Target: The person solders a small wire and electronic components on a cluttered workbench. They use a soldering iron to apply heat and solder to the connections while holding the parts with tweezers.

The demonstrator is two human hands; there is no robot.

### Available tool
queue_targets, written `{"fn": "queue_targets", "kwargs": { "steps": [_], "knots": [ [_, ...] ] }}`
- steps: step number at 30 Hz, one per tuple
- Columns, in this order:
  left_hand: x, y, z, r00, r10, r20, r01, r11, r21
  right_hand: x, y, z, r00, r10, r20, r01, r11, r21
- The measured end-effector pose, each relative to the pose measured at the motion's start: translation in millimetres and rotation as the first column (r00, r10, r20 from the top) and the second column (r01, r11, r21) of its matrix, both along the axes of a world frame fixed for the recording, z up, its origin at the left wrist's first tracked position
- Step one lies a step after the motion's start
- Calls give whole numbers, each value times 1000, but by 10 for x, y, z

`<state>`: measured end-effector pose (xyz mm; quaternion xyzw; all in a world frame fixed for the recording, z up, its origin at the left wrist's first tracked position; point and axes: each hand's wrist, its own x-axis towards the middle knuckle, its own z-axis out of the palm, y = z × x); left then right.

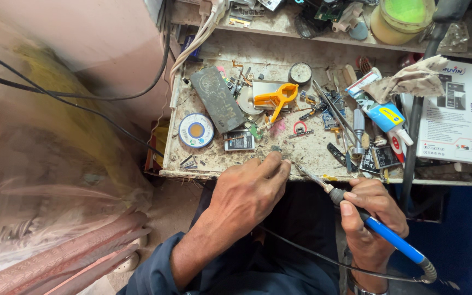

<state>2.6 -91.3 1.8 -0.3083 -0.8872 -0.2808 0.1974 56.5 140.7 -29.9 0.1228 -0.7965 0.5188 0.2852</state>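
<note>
Now: left hand (247,191) pinches small part (276,148) at table (312,150) front edge; right hand (370,213) grips soldering iron (356,210); keep tip steady.

Left fingertips (279,164) hide the tiny part they pinch.

one soldering iron (378,226), one solder spool (196,130), one orange clamp (277,99)

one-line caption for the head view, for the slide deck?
Right hand holds a blue-handled soldering iron to a small part pinned by the left hand on a cluttered workbench.
</note>
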Motion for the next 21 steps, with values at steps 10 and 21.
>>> {"fn": "queue_targets", "kwargs": {
  "steps": [10,21],
  "knots": [
    [-1,2,0,1000,2,0,-2,1000,-4,-23,-13,18,1000,8,-12,-8,1000,10],
    [-2,2,0,1000,-2,-3,2,1000,2,-14,-10,-1,1000,7,-10,-7,1000,-12]
  ]
}}
